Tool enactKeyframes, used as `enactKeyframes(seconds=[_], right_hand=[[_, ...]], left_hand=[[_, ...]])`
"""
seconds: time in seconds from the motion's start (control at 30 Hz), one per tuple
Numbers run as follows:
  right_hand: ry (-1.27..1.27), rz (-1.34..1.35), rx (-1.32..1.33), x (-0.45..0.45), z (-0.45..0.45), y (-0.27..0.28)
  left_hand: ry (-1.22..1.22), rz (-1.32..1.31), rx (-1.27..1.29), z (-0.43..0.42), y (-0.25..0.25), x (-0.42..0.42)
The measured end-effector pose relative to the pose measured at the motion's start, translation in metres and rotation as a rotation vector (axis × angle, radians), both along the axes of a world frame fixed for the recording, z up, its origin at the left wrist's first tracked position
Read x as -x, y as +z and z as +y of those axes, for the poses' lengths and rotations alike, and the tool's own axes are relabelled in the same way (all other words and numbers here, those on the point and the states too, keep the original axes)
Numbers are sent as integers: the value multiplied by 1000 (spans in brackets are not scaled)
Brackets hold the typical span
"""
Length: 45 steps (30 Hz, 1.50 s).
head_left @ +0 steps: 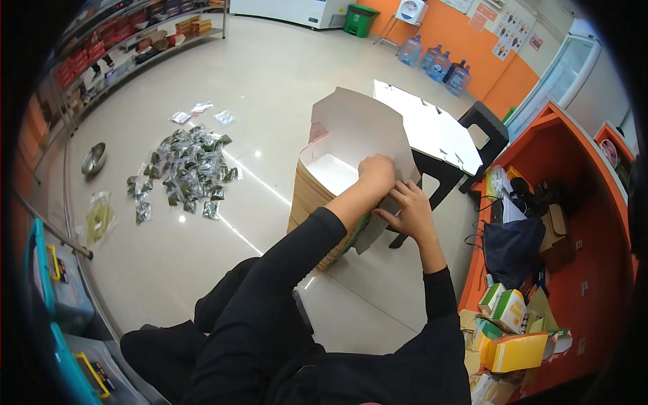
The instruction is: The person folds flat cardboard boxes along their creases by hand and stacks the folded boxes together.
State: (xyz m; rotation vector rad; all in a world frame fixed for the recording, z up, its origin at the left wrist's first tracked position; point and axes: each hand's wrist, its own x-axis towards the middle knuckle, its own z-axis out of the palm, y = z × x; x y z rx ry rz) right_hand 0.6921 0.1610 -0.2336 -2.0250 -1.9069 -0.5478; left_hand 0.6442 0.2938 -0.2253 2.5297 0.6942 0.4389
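A paperboard carton (361, 115), pale inside and open at the top, sits over a tall stack of brown-edged sheets (307, 206) in front of the person. The left hand (376, 173) reaches over the carton's near right side, its fingers bent close together at the wall; their tips are hidden, so how firmly they grip cannot be told. The right hand (410, 210) is just beside it, lower on the outer side, with fingers spread open and the thumb apart, the fingers against the board.

Beyond the carton, to the right, a white flat panel (432, 125) lies on a black stool (435, 177). On the floor (263, 88) to the left is a heap of clear packets (192, 169) with dark green contents, with a few paler packets (224, 117) at its far edge. A metal bowl (94, 160) and a yellow-green bag (100, 217) rest farther left. On the right, an orange shelf unit (594, 270) holds a dark cloth bag (511, 250), with yellow, green and white boxes (516, 352) at its lower end. Large water bottles (439, 66) stand by the orange wall (459, 37).
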Motion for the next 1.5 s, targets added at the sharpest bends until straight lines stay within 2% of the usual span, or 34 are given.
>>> enactKeyframes(seconds=[0.07,0.2,0.3,0.33,0.37,0.4,0.43,0.5,0.57,0.67,0.7,0.73,0.77,0.9,0.97,1.3,1.5], right_hand=[[24,-5,-19,-2,0,-2],[52,28,-61,-5,-1,-8],[116,113,-119,-8,-2,-13],[120,110,-118,-7,-4,-14],[93,234,-160,-5,-6,-16],[64,359,-203,-2,-6,-16],[61,362,-207,0,-6,-17],[-38,450,-298,5,-4,-16],[8,443,-362,13,6,-16],[53,419,-422,22,21,-20],[-43,338,-410,25,24,-21],[-139,257,-395,27,27,-23],[-151,373,-376,29,28,-24],[-189,420,-424,26,33,-37],[-213,449,-436,22,34,-45],[-171,456,-444,18,32,-53],[-156,414,-499,20,32,-55]], left_hand=[[-11,118,-63,-5,2,-2],[58,87,-68,-12,-6,-7],[4,132,-161,-10,-6,0],[-120,202,-24,-1,-3,3],[-246,271,112,9,0,9],[-161,147,103,20,-2,15],[-79,26,93,30,-5,21],[230,-153,-149,48,-3,35],[409,-153,-292,71,-6,42],[371,-133,-192,102,-31,41],[370,-133,-194,108,-32,42],[306,-60,-89,114,-35,42],[241,15,17,115,-34,42],[275,-36,-47,113,-45,39],[257,-123,-156,112,-53,36],[261,-78,-177,113,-64,31],[278,-192,-231,117,-65,36]])
